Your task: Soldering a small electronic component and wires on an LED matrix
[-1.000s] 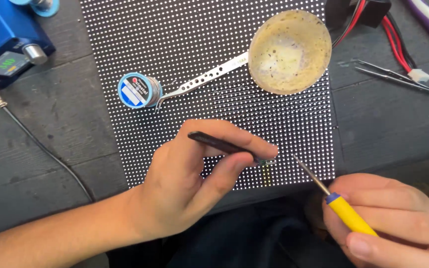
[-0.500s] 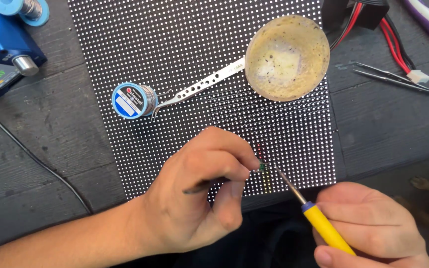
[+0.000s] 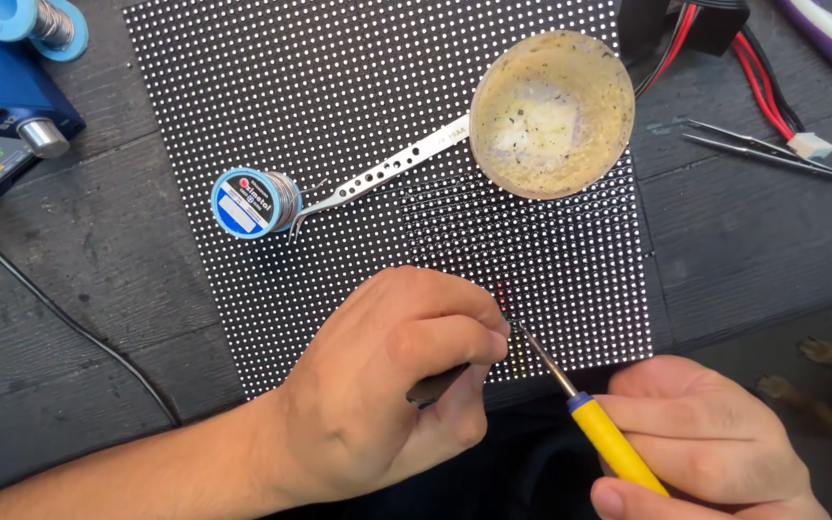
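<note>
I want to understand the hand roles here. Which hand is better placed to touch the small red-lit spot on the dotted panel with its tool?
Probably the right hand: its yellow-handled iron already points its tip at the red-lit spot on the LED panel. The left hand pinches a dark tool beside it.

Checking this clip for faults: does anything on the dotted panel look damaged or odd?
Yes. On the dotted panel, a short column of red dots glows just beyond the left hand, by the soldering iron tip, while the surrounding dots look white.

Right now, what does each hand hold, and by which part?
Left hand: dark tweezers, pinched along the shaft. Right hand: soldering iron, by its yellow handle.
</note>
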